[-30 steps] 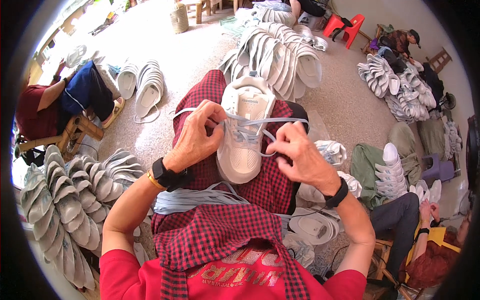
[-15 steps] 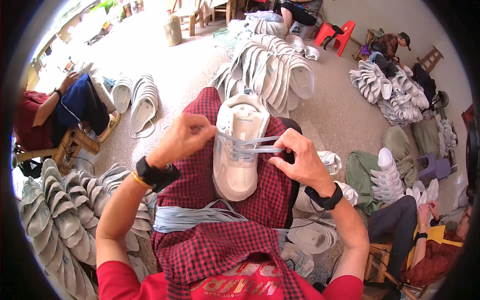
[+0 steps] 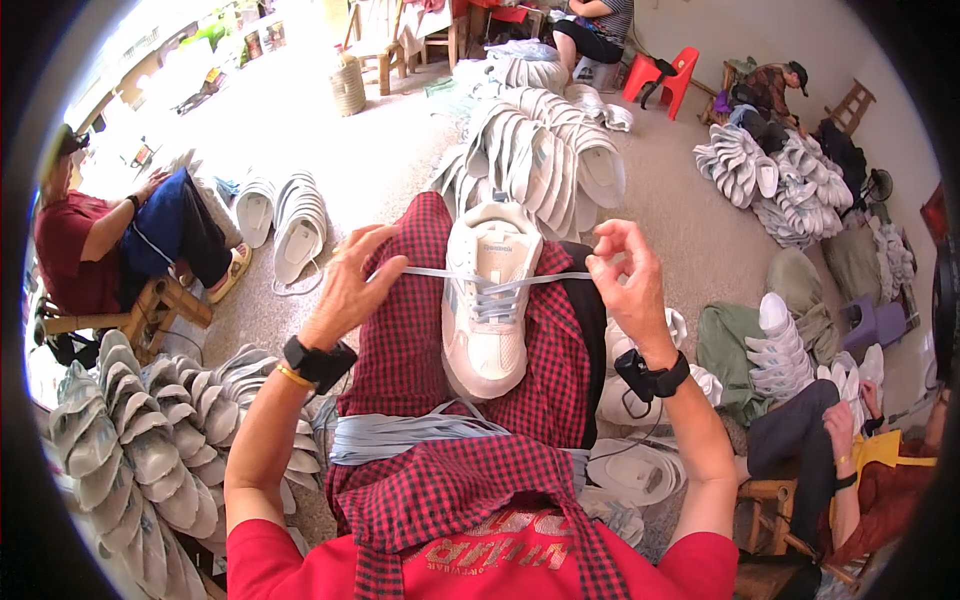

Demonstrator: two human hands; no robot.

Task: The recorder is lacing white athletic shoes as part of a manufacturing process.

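Observation:
A white sneaker (image 3: 485,352) lies on my lap over a red-and-black checked apron (image 3: 390,365), its toe pointing toward me. Pale blue shoelace (image 3: 432,272) runs through its lower eyelets, and its two ends stretch out sideways across the tongue. On the left, my left hand (image 3: 352,285) pinches one lace end between thumb and fingers. Opposite it, my right hand (image 3: 632,290) grips the other end, with some fingers raised. A bundle of loose pale blue laces (image 3: 405,438) rests across my lap, nearer to me than the shoe.
Nested pale shoe pieces (image 3: 150,440) are heaped at my left, and another pile (image 3: 535,150) stands ahead. White shoes (image 3: 635,470) lie by my right side. Seated people (image 3: 85,235) work around the room. A red chair (image 3: 668,80) stands at the far right.
Both hands have moved apart, drawing the lace out to the two sides. The loops held at the right are now a single taut strand, and the lacing lies closer to the shoe.

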